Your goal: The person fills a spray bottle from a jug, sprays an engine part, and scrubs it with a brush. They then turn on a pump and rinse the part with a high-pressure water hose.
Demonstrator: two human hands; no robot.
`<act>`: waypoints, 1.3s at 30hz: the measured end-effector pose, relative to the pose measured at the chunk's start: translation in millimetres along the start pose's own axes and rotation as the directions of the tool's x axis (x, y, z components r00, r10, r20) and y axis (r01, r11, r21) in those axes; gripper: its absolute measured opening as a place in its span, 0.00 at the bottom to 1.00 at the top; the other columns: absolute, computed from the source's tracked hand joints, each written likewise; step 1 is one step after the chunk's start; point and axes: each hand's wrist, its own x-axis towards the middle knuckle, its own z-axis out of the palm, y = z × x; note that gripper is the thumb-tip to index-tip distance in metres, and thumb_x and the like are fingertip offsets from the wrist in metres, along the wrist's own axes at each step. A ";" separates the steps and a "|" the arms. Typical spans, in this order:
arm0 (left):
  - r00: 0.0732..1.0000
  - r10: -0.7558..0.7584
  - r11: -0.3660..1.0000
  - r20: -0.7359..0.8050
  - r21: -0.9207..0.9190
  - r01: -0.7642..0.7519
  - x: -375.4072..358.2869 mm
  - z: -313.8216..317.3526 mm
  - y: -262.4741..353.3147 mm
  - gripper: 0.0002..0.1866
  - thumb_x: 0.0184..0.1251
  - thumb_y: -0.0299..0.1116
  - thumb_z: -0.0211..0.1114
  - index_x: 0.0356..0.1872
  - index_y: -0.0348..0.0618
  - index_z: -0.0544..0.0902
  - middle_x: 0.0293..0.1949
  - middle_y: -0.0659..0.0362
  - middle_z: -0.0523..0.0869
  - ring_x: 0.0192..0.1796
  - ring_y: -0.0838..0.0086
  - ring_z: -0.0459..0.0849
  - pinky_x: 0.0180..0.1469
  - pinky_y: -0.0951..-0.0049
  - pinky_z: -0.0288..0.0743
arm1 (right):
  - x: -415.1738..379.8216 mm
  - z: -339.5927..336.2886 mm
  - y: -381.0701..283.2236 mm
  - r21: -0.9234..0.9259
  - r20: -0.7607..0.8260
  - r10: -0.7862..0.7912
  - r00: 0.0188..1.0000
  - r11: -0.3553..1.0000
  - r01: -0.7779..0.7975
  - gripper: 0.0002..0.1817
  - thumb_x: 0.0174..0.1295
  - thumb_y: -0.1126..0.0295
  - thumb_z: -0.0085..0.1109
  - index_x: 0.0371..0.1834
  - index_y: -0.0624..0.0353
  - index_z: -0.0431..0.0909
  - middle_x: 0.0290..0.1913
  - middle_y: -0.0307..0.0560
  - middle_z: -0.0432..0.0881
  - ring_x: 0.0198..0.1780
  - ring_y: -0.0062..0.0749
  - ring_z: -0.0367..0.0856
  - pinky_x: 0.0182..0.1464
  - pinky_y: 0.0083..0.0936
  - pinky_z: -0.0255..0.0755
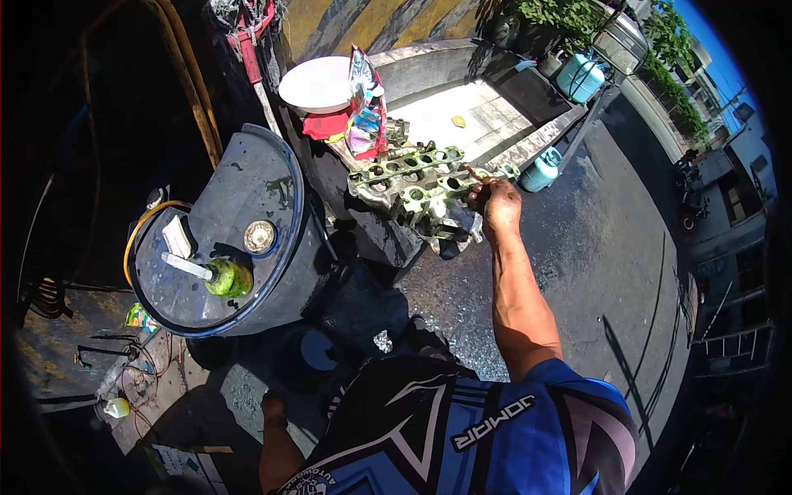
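Scrubbing at the metal engine part (pixel 417 188), the right hand (pixel 499 202) clamps a small brush (pixel 477 175); grime remains, left hand (pixel 275 408) fingers unclear.

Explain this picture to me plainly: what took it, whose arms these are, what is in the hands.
A camera worn on a person's head took it, looking down; its wide lens bends the edges. The right hand reaches out to a metal engine part with rows of holes, resting on a dark ledge, and seems to hold a thin stick against it. The left hand hangs low in shadow; its grip cannot be told. Nearby stand a blue drum with a green bottle on its lid, and a white plate.
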 end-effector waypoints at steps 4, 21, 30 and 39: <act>0.982 0.087 0.928 0.168 0.345 -0.141 -2.0 -10.5 -4.1 0.13 0.56 0.32 0.64 0.43 0.44 0.83 0.38 0.45 0.84 0.44 0.50 0.83 0.48 0.54 0.77 | 1.0 -3.8 7.6 -0.160 -0.024 0.239 0.971 0.958 -0.240 0.12 0.69 0.70 0.38 0.39 0.66 0.72 0.27 0.50 0.78 0.27 0.35 0.77 0.30 0.29 0.72; 0.945 0.313 0.903 0.091 0.281 -0.326 20.6 4.6 -16.2 0.10 0.67 0.32 0.53 0.38 0.41 0.83 0.40 0.43 0.84 0.44 0.47 0.81 0.50 0.52 0.74 | 53.7 -7.0 10.6 -0.250 -0.055 0.042 0.998 0.967 -0.054 0.18 0.70 0.66 0.39 0.39 0.68 0.78 0.32 0.55 0.84 0.32 0.41 0.83 0.37 0.33 0.76; 0.994 0.088 0.995 -0.059 -0.034 -0.090 18.4 -14.3 23.9 0.20 0.74 0.40 0.48 0.33 0.38 0.83 0.36 0.40 0.84 0.40 0.43 0.81 0.45 0.49 0.73 | 68.2 -32.0 9.1 -0.889 0.181 -0.259 0.949 0.370 0.271 0.19 0.63 0.59 0.47 0.36 0.64 0.83 0.37 0.64 0.83 0.42 0.56 0.82 0.49 0.39 0.74; 0.915 -0.278 0.933 0.292 -0.145 0.330 -17.0 10.2 1.3 0.21 0.49 0.39 0.74 0.45 0.45 0.82 0.45 0.49 0.85 0.47 0.51 0.83 0.52 0.57 0.76 | 81.2 -19.2 45.2 -0.499 0.095 -0.033 0.995 0.863 0.077 0.17 0.70 0.67 0.39 0.39 0.68 0.77 0.36 0.57 0.83 0.32 0.40 0.82 0.35 0.32 0.76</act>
